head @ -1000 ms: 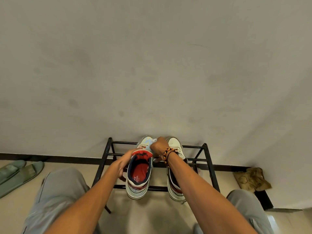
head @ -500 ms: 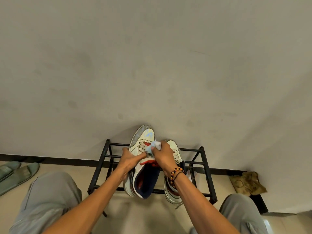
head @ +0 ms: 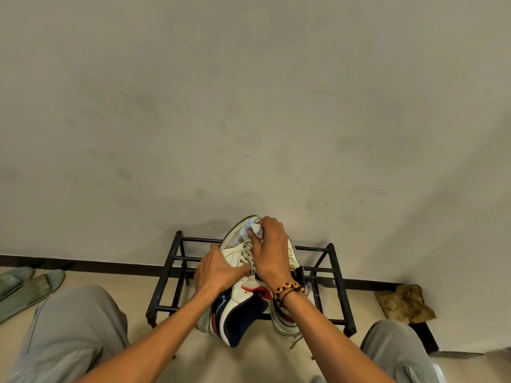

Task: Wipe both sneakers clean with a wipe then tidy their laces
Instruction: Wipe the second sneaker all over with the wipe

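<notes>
Gripping the raised sneaker (head: 243, 275) at its side, your left hand (head: 218, 270) steadies it above the rack (head: 329, 275); your right hand (head: 269, 251) pinches the wipe (head: 254, 229) against its toe, the second sneaker (head: 287, 319) beneath your wrist.

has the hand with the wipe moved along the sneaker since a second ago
Yes. The right hand with the wipe has slid from the tongue up to the toe of the left sneaker, now beyond the rack's back rail.
</notes>
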